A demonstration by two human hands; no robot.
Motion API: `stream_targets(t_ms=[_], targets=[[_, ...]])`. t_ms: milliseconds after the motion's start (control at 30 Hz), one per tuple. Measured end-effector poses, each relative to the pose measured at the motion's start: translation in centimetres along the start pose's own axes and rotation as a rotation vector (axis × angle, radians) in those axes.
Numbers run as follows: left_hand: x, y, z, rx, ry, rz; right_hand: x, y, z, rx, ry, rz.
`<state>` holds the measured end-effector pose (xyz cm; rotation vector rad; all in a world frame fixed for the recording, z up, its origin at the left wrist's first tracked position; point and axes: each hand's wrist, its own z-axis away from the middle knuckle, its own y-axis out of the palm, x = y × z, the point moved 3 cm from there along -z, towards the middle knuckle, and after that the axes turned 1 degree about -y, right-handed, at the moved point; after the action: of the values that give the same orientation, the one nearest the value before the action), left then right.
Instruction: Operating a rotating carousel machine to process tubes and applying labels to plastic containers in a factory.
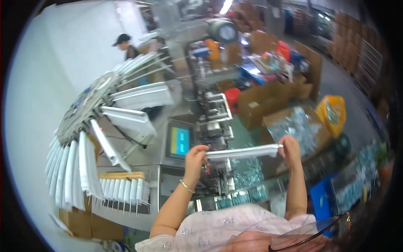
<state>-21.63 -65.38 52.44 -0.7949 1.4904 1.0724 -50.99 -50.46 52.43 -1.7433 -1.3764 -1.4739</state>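
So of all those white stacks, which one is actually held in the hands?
The long white stack held level between the left hand and right hand. The other white stacks sit on pegs of the wheel rack and the rack below.

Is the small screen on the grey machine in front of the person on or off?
On. The small screen glows bright blue with a yellow-green patch, just left of the left hand gripping the flat white stack.
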Motion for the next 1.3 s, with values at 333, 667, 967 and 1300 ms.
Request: stream_targets(t_ms=[333, 667, 967, 1300], targets=[[-4.2, -1.2, -10.0, -0.231, 0.561, -0.249, -3.2, 4.1, -12.3, 0.059, -0.089, -0.407], [-17.3, 0.5, -16.7, -0.695, 1.23, -1.032, 0.2, 10.4, -26.5, 0.084, -0.114, -0.734], [-12.8, -2.8, -14.5, -0.923, 1.265, -0.958, 2.1, 18.6, -27.9, 0.254, -0.096, -0.574], [-3.1, -1.3, -1.9, -0.359, 0.927, -1.071, 1.7, 29.8, -26.0, 0.324, -0.193, -0.385]])
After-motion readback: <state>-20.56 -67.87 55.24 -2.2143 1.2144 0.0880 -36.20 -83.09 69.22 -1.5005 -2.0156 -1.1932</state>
